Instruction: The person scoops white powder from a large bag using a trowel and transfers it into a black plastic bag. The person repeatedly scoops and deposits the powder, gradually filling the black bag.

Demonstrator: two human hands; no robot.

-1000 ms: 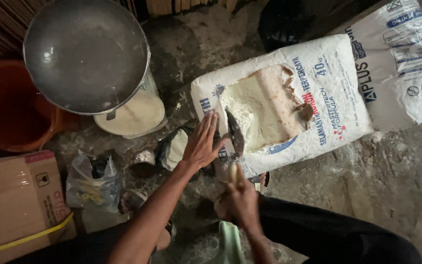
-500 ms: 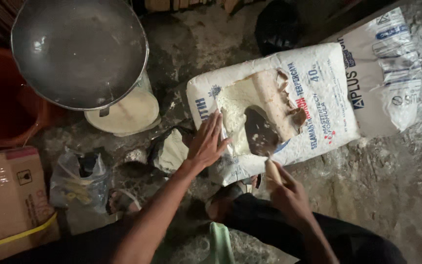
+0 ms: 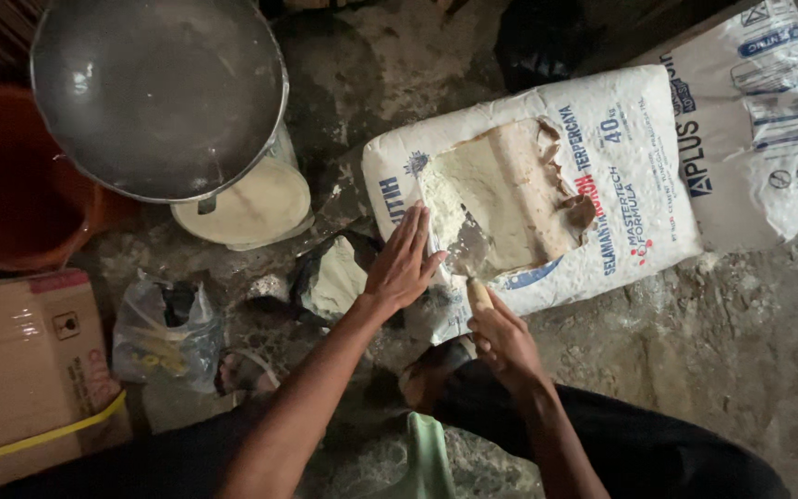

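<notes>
**White powder, torn sack, trowel at the opening**

White printed sack [image 3: 621, 185] lies flat on the floor, its top face torn open in a ragged window that exposes pale powder [image 3: 501, 194]. A second sack [image 3: 759, 120] lies just beyond it, upper right. The floor [image 3: 741, 342] is rough, grey and dusted with powder; lighting is dim and the room's edges fall into shadow.

Upper left, a large metal pan [image 3: 159, 92] sits over a white bucket [image 3: 251, 208], hiding most of its rim. An orange tub [image 3: 11, 194] stands beside them, and a cardboard box [image 3: 20, 370] with a yellow strap fills the lower left corner. A clear plastic bag [image 3: 163, 333] and a dark bag [image 3: 330, 277] holding pale powder lie between box and sack.

The left hand [image 3: 404, 263] rests flat, fingers extended, on the sack's near edge beside the tear, gripping nothing. The right hand [image 3: 501, 337] is closed around the wooden handle of a trowel [image 3: 469, 254], whose blade lies in the powder at the tear's lower edge.

Progress, as judged: the sack is already opened and the blade is in; no powder shows heaped on the blade, and the pan appears empty, so lifting out and transfer look to be still undone.
</notes>
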